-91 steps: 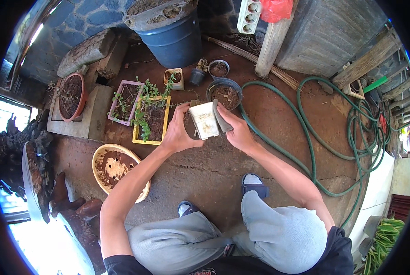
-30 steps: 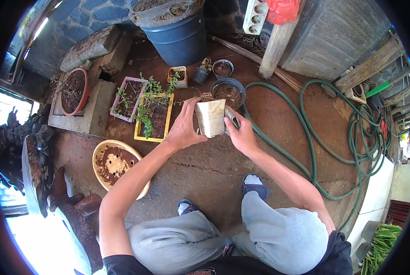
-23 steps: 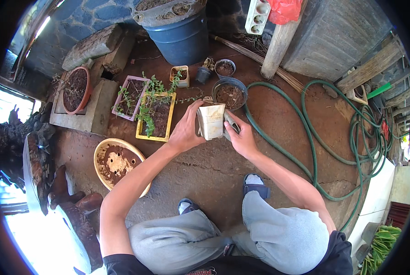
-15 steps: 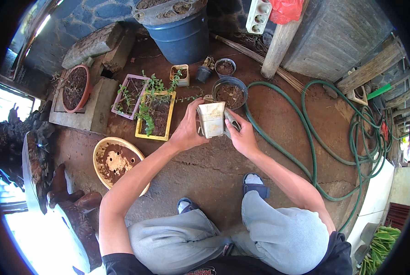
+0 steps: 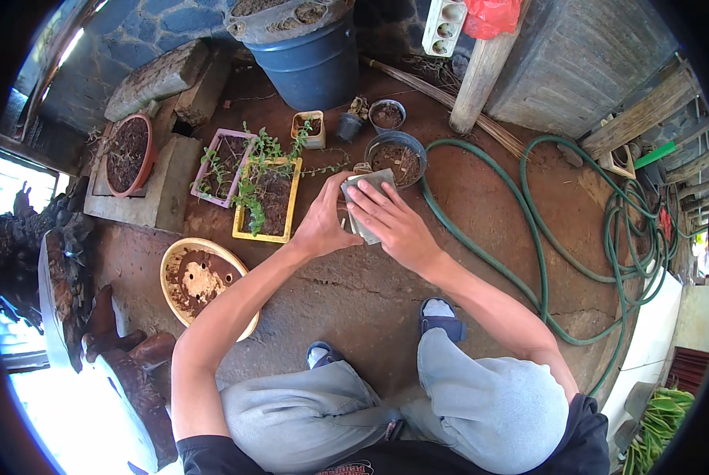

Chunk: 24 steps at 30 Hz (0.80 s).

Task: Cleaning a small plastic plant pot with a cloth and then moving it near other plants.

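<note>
In the middle of the head view, my left hand (image 5: 326,218) grips a small dirty white square pot (image 5: 353,224), now mostly covered. My right hand (image 5: 386,223) lies with its fingers over a flat grey pad (image 5: 381,184), pressing it against the pot's face. Just beyond them stands a round dark pot of soil (image 5: 396,165). Left of my left hand are a yellow rectangular planter with leafy plants (image 5: 236,223) and a pink planter (image 5: 199,192) behind it.
An oval cream basin (image 5: 173,309) lies left of my feet. A terracotta pot (image 5: 130,156) rests on concrete blocks (image 5: 168,198). A blue barrel (image 5: 305,70) and small pots (image 5: 386,116) stand at the back. A coiled green hose (image 5: 543,257) and a wooden post (image 5: 479,83) are on the right.
My right hand has moved leftward from the pot's side, with the grey pad, onto the white face, now largely hidden. My left hand keeps its grip.
</note>
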{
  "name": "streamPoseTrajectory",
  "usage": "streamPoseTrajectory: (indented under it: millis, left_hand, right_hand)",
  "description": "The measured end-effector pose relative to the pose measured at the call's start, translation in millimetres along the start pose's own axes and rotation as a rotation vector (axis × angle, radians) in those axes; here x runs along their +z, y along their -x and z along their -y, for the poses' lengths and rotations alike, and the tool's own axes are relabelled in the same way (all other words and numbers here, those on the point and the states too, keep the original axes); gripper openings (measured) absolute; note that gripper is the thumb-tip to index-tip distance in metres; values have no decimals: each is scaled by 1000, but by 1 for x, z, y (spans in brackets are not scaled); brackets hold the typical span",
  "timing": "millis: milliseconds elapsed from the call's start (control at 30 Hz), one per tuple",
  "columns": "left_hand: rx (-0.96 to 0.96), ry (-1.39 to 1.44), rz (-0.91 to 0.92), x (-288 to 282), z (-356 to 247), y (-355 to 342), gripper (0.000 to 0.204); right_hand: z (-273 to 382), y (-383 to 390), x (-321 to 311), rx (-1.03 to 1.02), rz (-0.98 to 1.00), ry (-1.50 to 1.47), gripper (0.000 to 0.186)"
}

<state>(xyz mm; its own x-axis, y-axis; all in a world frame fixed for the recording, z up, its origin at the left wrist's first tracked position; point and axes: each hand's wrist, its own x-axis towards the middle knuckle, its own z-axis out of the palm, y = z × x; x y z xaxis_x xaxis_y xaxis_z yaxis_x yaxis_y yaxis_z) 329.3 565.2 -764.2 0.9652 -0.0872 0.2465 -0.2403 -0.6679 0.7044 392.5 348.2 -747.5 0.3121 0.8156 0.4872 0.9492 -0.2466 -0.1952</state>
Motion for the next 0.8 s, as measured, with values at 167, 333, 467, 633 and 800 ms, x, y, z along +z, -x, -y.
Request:
streamPoseTrajectory:
  millis: [167,333,467,633,800]
  left_hand:
    - [-111,166,41,-6,-5,1,123]
    - [-87,137,22,-9,-4,-5,126]
    - [-103,186,21,-9,-6,-11,125]
    - [-120,258,-13,-18,2,-23,120]
    - [-25,162,-70,-20,14,-18,125]
  right_hand:
    - [-13,4,-10,19,-12,-148,62]
    - [-25,10,-4,64,-62,-145,66]
    - [-10,0,-6,160,-84,-172,68]
    - [26,16,3,66,-38,-150,59]
    - [22,14,0,26,51,-211,54]
